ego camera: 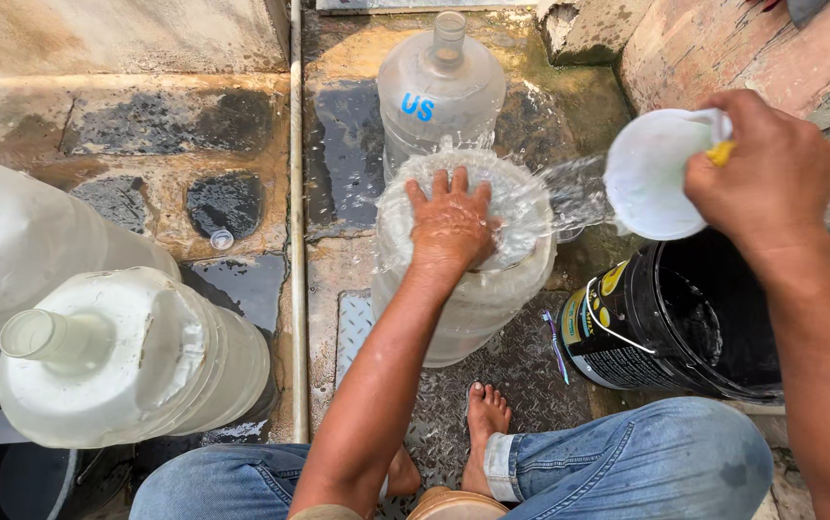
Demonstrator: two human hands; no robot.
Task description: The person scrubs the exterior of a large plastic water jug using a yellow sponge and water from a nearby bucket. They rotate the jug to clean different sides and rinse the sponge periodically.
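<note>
The left hand lies flat, fingers spread, on the upturned bottom of a clear water jug standing on the wet floor; its grip is apart, pressing rather than clasping. Just right of that jug, the right hand has its grip clamped on the handle of a white scoop, tilted so water splashes over the jug (spray blurs the rim). Below the scoop stands a black bucket. Beyond the jug stands a second jug; well left of it, two more jugs.
</note>
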